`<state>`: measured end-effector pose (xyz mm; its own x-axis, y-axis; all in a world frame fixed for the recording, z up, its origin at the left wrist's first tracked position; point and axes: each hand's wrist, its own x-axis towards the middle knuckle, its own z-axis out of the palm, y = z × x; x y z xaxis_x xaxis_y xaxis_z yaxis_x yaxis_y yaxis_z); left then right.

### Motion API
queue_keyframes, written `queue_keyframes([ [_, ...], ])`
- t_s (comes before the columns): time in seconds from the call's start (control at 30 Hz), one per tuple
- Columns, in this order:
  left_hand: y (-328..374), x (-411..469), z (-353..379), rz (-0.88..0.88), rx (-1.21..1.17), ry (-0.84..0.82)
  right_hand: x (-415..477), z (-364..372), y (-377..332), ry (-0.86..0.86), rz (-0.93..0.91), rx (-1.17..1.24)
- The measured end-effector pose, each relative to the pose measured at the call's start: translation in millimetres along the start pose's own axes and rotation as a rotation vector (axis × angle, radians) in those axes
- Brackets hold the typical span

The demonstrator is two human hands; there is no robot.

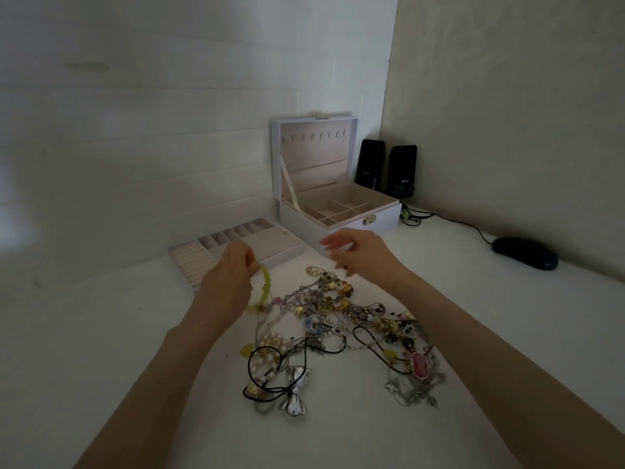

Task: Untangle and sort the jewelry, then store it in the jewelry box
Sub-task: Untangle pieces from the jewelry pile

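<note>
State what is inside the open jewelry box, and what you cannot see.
The jewelry box shows bare divided compartments in its base and a row of hooks with nothing hanging in its lid. No jewelry is visible inside. The near compartments' floors are hidden behind the front wall.

A tangled jewelry heap (341,333) (chains, beads, pendants) lies before the open white jewelry box (338,198), lid upright.

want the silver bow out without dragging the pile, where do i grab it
Pinch the silver bow by its lower lobe, coming from the near side. That end lies clear of the jewelry pile, while a black cord crosses its middle knot.
</note>
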<state>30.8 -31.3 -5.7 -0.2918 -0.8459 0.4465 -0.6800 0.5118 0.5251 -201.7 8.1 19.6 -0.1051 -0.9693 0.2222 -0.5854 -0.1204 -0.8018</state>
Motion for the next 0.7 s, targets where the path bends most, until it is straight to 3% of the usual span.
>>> queue_keyframes([
  [0.13,9.4,-0.9,-1.2,0.068,-0.124,0.037,-8.4,29.2,-29.9,-0.220,-0.124,-0.018],
  [0.23,13.4,-1.2,-3.1,0.094,-0.210,0.079,-9.9,52.6,-31.9,-0.316,-0.119,0.047],
  [0.5,19.1,-2.0,-0.3,0.253,-0.340,0.163,-12.1,51.3,-33.3,-0.014,-0.114,0.398],
  [0.7,23.6,-5.0,9.8,0.347,-0.346,0.115,-18.0,28.7,-35.5,0.004,-0.154,0.500],
])
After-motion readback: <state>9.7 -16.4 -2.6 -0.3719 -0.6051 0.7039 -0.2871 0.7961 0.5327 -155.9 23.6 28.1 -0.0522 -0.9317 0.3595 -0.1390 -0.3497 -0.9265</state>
